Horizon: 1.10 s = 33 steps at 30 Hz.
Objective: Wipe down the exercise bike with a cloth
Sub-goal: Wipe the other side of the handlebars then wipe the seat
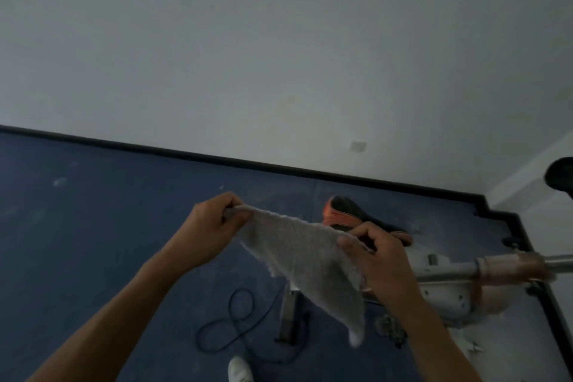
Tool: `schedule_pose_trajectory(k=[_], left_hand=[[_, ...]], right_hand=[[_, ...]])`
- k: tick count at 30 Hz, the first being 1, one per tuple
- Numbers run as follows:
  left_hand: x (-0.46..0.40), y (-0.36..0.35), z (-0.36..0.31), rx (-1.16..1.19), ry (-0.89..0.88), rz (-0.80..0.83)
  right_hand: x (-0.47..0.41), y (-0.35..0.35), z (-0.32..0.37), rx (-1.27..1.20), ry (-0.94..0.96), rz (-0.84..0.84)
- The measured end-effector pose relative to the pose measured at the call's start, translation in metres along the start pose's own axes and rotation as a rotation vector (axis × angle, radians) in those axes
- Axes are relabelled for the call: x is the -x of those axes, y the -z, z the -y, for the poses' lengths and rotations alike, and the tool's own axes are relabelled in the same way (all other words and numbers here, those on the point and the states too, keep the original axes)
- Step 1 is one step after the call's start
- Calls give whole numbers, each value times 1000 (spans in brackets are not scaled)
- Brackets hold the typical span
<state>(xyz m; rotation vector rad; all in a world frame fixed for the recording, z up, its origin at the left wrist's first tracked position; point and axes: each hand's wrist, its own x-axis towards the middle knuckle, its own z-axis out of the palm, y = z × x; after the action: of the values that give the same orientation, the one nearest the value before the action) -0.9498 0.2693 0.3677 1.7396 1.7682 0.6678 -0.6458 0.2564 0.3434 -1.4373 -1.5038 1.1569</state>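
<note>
A grey terry cloth is stretched in the air between my two hands, one corner hanging down. My left hand pinches its upper left corner. My right hand grips the right edge with curled fingers. Behind and below the cloth stands the exercise bike: its black and orange saddle shows just above my right hand, and its silver frame tube runs off to the right. A black handlebar end sits at the right edge.
The floor is dark blue with a black skirting board along a white wall. A dark cable lies looped on the floor beside the bike's base foot. A white shoe shows at the bottom.
</note>
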Motion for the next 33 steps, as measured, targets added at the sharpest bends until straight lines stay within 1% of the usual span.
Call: schedule_pose_trajectory(k=[4,7,9,12,15,18,23,26,28,30,33], left_hand=[[-18,50,50,-10,90,-53],[-33,60,66,57,104,-55],[-44,59,70,120,106,-35],[-62,51,72,175,81,-7],[-86,39,70,212,26,47],[-121,27,69,217,-66,118],[-216,21,54,454,-102,248],[-288,26,39,474,-132,286],[-334,34,27,543,-104,379],[-379,39,15,540,-177,453],[-447,43,3,446,-259,389]], right_hand=[[-32,-61,20,68,-80,-15],[-58,-101,34,92,-101,-95],[-74,-123,42,55,-131,-155],[-98,-148,51,25,-149,-226],[-122,-166,55,24,-139,-225],[-152,-178,56,-17,-106,-224],[-227,-183,58,-213,-73,-242],[-282,-168,64,-340,-22,-204],[-317,-152,67,-341,-54,-194],[-349,-134,69,-318,-56,-243],[-390,-102,72,-247,-19,-273]])
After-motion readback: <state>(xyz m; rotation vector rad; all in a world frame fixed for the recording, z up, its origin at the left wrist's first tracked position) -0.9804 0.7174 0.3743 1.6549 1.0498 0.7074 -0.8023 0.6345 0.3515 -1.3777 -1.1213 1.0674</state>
